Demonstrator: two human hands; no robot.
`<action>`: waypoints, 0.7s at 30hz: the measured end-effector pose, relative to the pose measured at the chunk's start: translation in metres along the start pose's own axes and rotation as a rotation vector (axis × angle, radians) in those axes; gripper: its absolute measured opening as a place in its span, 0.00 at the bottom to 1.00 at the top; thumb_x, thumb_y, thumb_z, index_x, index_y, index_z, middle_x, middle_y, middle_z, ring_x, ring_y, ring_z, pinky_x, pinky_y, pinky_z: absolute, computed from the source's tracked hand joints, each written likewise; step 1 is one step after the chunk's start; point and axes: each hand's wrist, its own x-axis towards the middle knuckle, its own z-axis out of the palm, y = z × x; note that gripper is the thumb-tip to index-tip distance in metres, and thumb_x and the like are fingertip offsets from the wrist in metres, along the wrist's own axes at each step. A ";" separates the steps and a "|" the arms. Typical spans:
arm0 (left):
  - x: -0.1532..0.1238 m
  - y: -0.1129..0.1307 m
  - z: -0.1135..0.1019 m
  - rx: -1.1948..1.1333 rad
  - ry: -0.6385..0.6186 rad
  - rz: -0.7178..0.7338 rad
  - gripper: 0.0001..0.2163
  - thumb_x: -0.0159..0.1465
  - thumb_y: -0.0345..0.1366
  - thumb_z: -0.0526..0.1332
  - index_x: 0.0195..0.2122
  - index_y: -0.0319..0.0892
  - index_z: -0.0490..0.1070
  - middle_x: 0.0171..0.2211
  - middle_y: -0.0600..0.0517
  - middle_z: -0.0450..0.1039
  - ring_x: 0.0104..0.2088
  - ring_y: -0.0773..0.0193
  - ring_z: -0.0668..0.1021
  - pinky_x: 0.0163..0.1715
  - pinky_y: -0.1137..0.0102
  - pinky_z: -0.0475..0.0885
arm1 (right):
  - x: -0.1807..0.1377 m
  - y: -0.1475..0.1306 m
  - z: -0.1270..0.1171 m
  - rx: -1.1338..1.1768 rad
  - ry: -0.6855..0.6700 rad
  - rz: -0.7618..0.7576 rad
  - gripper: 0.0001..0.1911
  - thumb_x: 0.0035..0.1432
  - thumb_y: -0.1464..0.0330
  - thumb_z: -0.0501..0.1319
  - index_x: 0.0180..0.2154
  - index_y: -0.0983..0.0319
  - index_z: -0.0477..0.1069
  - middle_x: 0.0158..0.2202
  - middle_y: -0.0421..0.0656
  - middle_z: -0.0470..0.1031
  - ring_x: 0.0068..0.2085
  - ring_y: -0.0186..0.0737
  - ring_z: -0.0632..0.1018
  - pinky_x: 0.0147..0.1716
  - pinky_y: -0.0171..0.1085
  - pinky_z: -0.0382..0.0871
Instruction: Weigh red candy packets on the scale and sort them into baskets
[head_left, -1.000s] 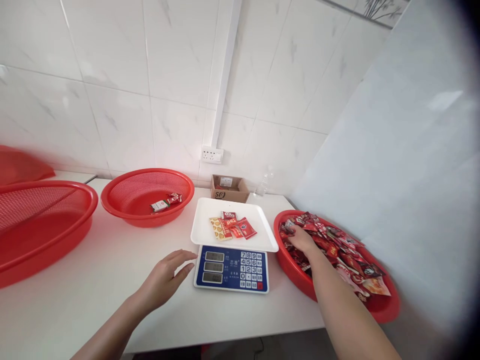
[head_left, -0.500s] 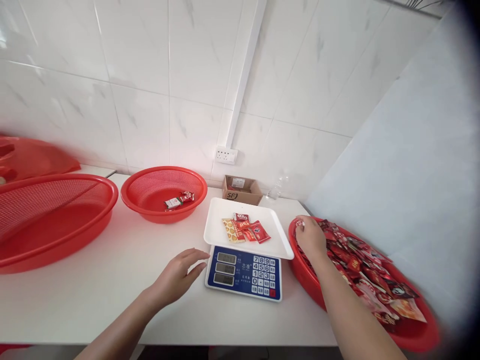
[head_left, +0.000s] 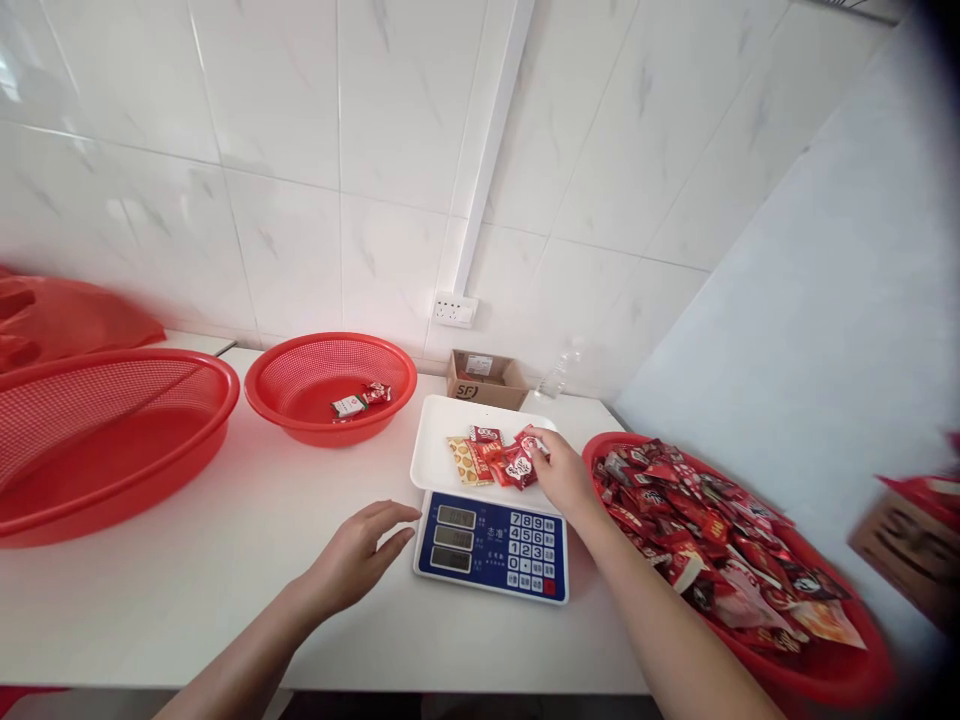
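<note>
My right hand (head_left: 561,474) pinches a red and white snack packet (head_left: 519,466) over the white tray (head_left: 433,440) of a digital scale (head_left: 491,547). On that tray lie several small packets, among them a yellow-patterned packet (head_left: 468,462) and a dark red one (head_left: 486,434). My left hand (head_left: 361,555) is beside the scale's left edge, fingers stretched and apart, holding nothing. At the right, a red basket (head_left: 874,672) is heaped with red snack packets (head_left: 705,515).
A round red basket (head_left: 330,434) with a few packets stands at the back left. A large red basket (head_left: 112,515) is further left, near a red plastic bag (head_left: 67,315). Behind the scale are a cardboard box (head_left: 487,392) and a clear bottle (head_left: 556,370). Another box (head_left: 911,540) shows at the right edge.
My right hand has moved left from the rim of the heaped basket to the scale tray, carrying a packet. My left hand has stayed by the scale. A cardboard box has come into view at right.
</note>
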 end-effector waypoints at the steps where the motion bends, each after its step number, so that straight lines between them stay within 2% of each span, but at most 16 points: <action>1: 0.000 0.000 -0.001 0.002 -0.004 -0.004 0.12 0.65 0.40 0.51 0.44 0.48 0.70 0.42 0.52 0.75 0.42 0.63 0.77 0.42 0.69 0.73 | 0.000 0.002 0.001 -0.025 0.004 0.006 0.16 0.55 0.69 0.50 0.44 0.58 0.70 0.49 0.43 0.73 0.49 0.41 0.72 0.51 0.41 0.63; 4: -0.002 -0.004 -0.003 0.014 -0.012 -0.030 0.12 0.65 0.40 0.51 0.44 0.48 0.70 0.43 0.52 0.75 0.43 0.62 0.76 0.43 0.68 0.72 | 0.002 0.013 -0.005 0.005 0.033 0.095 0.17 0.55 0.68 0.51 0.46 0.57 0.69 0.48 0.43 0.73 0.47 0.41 0.73 0.49 0.42 0.65; 8: -0.004 -0.008 -0.003 0.025 -0.018 -0.053 0.12 0.65 0.40 0.51 0.45 0.48 0.70 0.43 0.53 0.75 0.44 0.62 0.76 0.44 0.68 0.72 | 0.005 0.033 -0.013 0.222 0.081 0.145 0.20 0.54 0.66 0.53 0.49 0.60 0.66 0.52 0.47 0.70 0.49 0.42 0.72 0.44 0.41 0.70; 15: -0.001 -0.011 -0.005 0.045 0.004 -0.003 0.12 0.65 0.39 0.51 0.45 0.48 0.70 0.44 0.52 0.75 0.44 0.63 0.76 0.43 0.69 0.72 | -0.004 0.045 -0.030 0.270 0.268 0.193 0.20 0.52 0.66 0.53 0.47 0.63 0.67 0.51 0.51 0.70 0.48 0.44 0.73 0.43 0.42 0.70; 17: 0.001 -0.013 -0.010 0.075 0.018 0.018 0.12 0.65 0.39 0.51 0.46 0.47 0.69 0.44 0.51 0.74 0.44 0.63 0.76 0.43 0.69 0.72 | -0.008 0.044 -0.041 0.188 0.309 0.163 0.19 0.53 0.66 0.53 0.47 0.62 0.68 0.49 0.49 0.72 0.48 0.44 0.73 0.45 0.43 0.68; 21: 0.009 -0.020 -0.027 0.173 0.085 0.059 0.13 0.66 0.41 0.50 0.46 0.47 0.69 0.46 0.49 0.73 0.46 0.61 0.75 0.45 0.66 0.71 | -0.015 0.052 -0.064 -0.159 0.343 0.062 0.18 0.54 0.67 0.50 0.43 0.61 0.71 0.46 0.47 0.73 0.49 0.45 0.72 0.52 0.46 0.62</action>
